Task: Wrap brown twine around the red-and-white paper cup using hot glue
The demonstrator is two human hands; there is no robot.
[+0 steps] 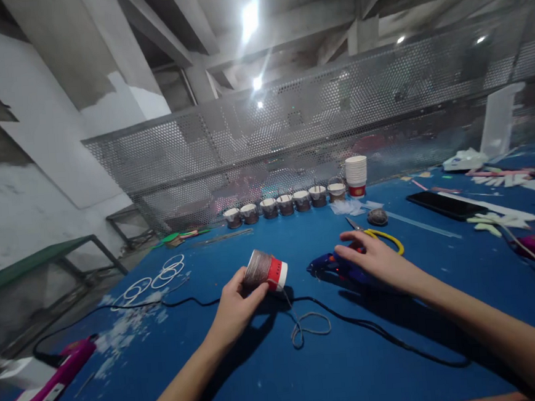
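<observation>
Two bare forearms [192,367], two bare hands [236,306]

Single head-worn view, facing forward and down, blue tabletop [263,380] near.

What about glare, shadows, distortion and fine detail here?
Head view, top: glare flares around the ceiling light; head view, middle: the left hand and right hand cast dark shadows on the blue table; head view, sides: looks stretched; head view, centre: print on the paper cup too small to read.
</observation>
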